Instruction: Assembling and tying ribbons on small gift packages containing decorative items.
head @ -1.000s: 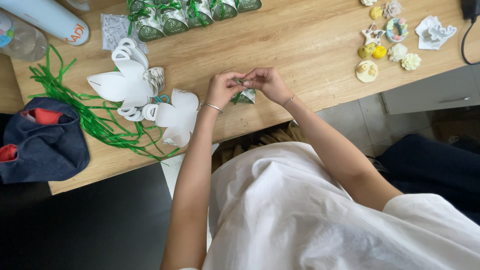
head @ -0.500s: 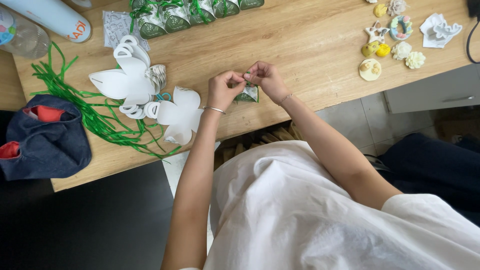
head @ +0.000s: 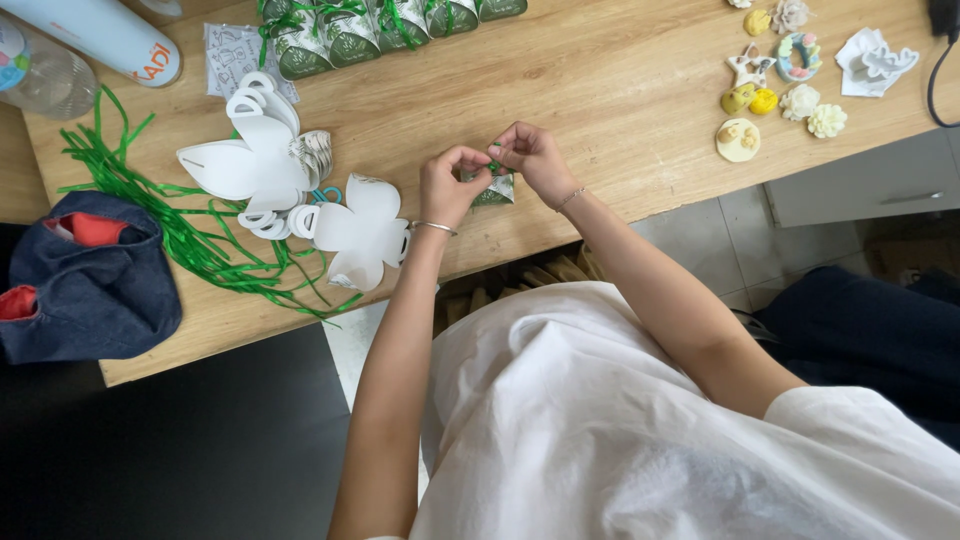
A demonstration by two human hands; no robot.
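Insp: Hands barely shifted since prior frame; left hand (head: 452, 185) and right hand (head: 532, 160) both pinched on green ribbon (head: 493, 168) atop small gift box (head: 495, 190).

Aide: Box position?

Insp: Between hands, at table (head: 620, 80) edge; R slightly nearer. Axis unclear, prob. upright.

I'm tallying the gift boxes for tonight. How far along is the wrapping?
Done: a row of folded green-and-white boxes tied with green ribbon stands at the table's far edge. In hand: the left hand and right hand meet over one small box, apparently tying its ribbon. Left: a stack of flat white box blanks, another blank and loose green ribbon strands lie unused.
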